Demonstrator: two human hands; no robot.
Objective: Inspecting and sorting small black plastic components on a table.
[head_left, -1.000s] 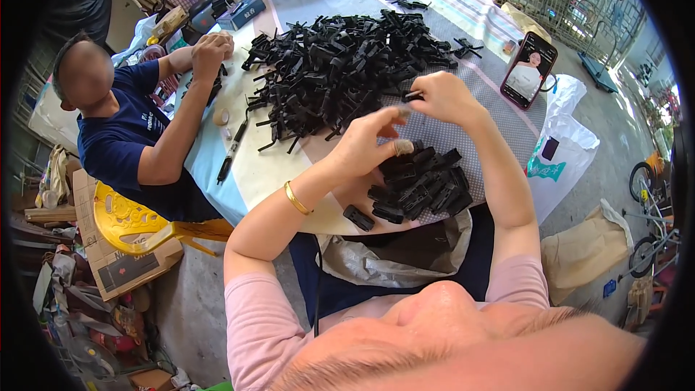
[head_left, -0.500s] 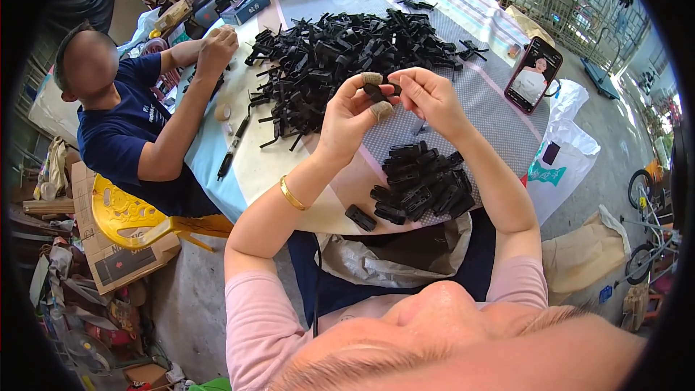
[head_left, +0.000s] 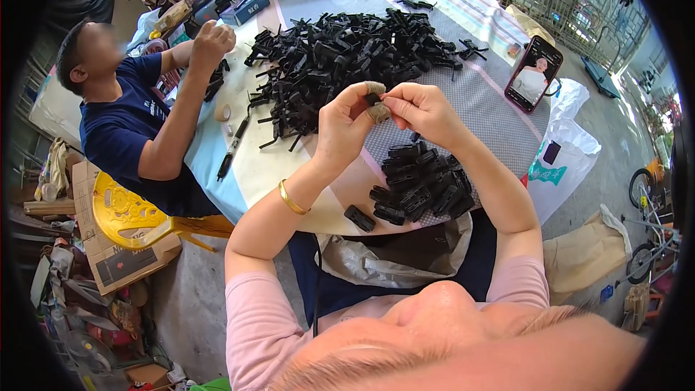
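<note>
Between my two hands, above the table, is a small black plastic part (head_left: 373, 99), mostly covered by fingers. My left hand (head_left: 346, 124) pinches it with thumb and forefinger, both wrapped in tan tape. My right hand (head_left: 421, 110) is closed at the part's right side, thumb and fingertips pressed together against it. Just below my hands lies a pile of black rectangular plastic pieces (head_left: 420, 185), with a single piece (head_left: 360, 219) set apart to its left. Beyond my hands spreads a big heap of black strap-like parts with buckles (head_left: 347, 51).
A co-worker (head_left: 137, 116) sits at the left with raised hands. A phone (head_left: 534, 74) stands at the table's right, beside a white plastic bag (head_left: 565, 152). A black marker (head_left: 233, 148) and a tape roll (head_left: 223, 112) lie left. An open sack (head_left: 347, 257) hangs at my lap.
My hands have come closer together, and the black part is now more hidden by my fingers. The co-worker's head has turned toward the right and tipped up.
</note>
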